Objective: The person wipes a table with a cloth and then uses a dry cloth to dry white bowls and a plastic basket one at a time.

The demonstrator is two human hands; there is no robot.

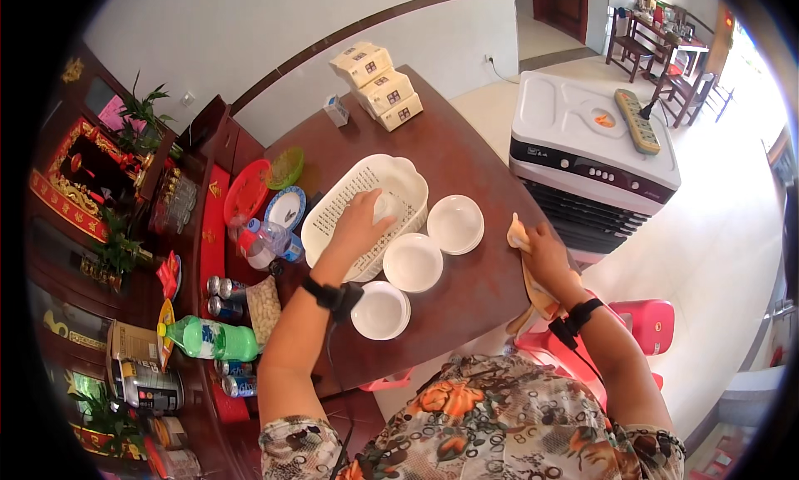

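A cream perforated plastic basket (324, 221) stands on the dark red wooden table (462, 305). My left hand (362, 221) reaches into it, at a small whitish object whose shape is partly hidden by the fingers; its grip is unclear. Three groups of white bowls stand right of and below the basket: one near my left wrist (381, 310), one in the middle (413, 263), one at the upper right (455, 224). My right hand (546, 255) is closed on a yellowish cloth (519, 235) at the table's right edge, the cloth hanging down beside it.
Tissue packs (381, 86) and a small box (337, 111) stand at the table's far end. Left are a red basin (248, 193), a green basket (287, 168), bottles, cans and a green bottle (218, 339). An air cooler (590, 136) and pink stools (646, 324) are to the right.
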